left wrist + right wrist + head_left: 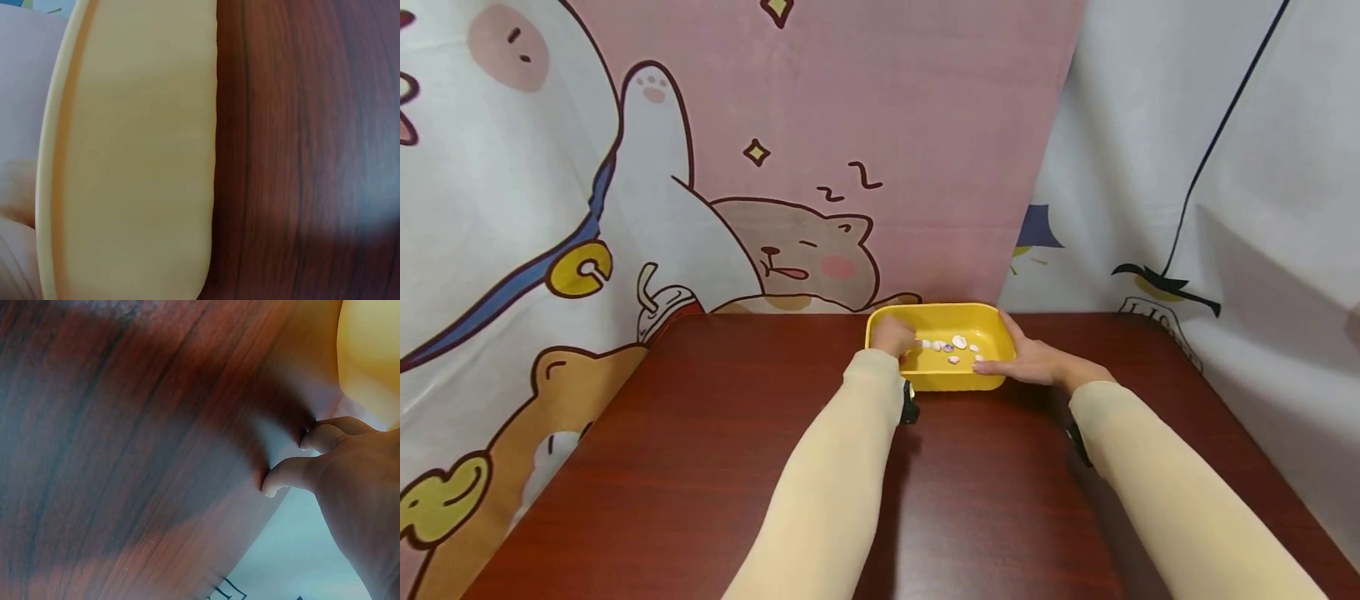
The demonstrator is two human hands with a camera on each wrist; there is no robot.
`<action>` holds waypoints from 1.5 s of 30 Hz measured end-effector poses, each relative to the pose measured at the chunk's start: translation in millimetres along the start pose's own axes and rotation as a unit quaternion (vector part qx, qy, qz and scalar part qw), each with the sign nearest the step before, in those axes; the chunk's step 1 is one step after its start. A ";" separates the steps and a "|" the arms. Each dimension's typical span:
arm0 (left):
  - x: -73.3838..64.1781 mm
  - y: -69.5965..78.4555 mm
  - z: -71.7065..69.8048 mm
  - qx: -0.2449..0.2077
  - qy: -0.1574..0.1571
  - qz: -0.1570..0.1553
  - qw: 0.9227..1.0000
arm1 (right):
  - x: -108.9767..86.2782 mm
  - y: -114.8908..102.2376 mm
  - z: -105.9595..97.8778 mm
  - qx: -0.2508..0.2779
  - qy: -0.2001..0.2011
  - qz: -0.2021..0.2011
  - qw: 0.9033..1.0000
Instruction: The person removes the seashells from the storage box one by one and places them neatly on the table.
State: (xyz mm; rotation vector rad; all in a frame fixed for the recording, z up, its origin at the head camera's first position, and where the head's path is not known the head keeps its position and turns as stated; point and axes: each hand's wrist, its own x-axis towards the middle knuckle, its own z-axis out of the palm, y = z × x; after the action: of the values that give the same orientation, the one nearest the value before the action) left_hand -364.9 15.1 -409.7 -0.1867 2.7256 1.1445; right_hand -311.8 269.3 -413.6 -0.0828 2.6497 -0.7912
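The left hand (892, 335) reaches down inside the left end of a yellow tray (951, 382), its knuckles bent and its fingertips hidden in the head view, so whether it pinches anything cannot be told. The right hand (1033, 362) holds the tray's opposite end — thumb laid over the rim to the inside, the other fingers outside the wall, reaching down beside it towards the table. Between the two hands, on the tray floor, lie several small whitish pieces: a short row runs from just beside the left hand's fingers towards the right, one of them purple-tinged (949, 348); a larger white piece (959, 342) lies near that row's right end, and others are scattered near the right thumb. Behind each hand comes a dark wristband (910, 404), then a pale yellow sleeve (827, 479). The tray sits on a reddish-brown table (760, 467), and beyond the hands hangs a cloth (910, 125) printed with cartoon animals.
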 end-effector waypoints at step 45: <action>14.1 -15.7 -13.2 -0.011 -0.021 0.037 0.999 | -2.7 -19.5 4.5 0.031 -0.032 -0.011 0.999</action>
State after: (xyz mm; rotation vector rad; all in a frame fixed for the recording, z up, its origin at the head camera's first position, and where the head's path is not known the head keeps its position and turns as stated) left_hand -377.2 -5.9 -414.5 -0.0647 2.7037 1.1849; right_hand -308.5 251.0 -405.6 -0.1191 2.5671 -0.8625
